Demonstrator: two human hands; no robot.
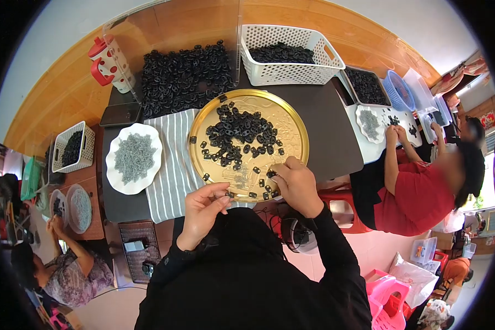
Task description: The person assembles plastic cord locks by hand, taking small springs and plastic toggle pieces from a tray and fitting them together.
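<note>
A round gold tray (304,126) holds a heap of small black plastic pieces with two holes (242,129), and several more lie loose near its front rim. My left hand (203,213) is at the tray's front edge, thumb and forefinger pinched on one small black plastic piece (230,194). Over the tray's front right part, my right hand (298,187) has its fingers closed at another black piece (271,174); the fingers partly hide it. A white scalloped plate (113,175) of small grey metal parts (134,158) lies left of the tray.
A striped cloth (170,190) lies under the tray's left side. Behind stand a clear bin (170,27) and a white basket (291,74), both with black pieces. A polka-dot tumbler (113,63) and phone (120,114) are back left. Co-workers sit left (80,275) and right (418,198).
</note>
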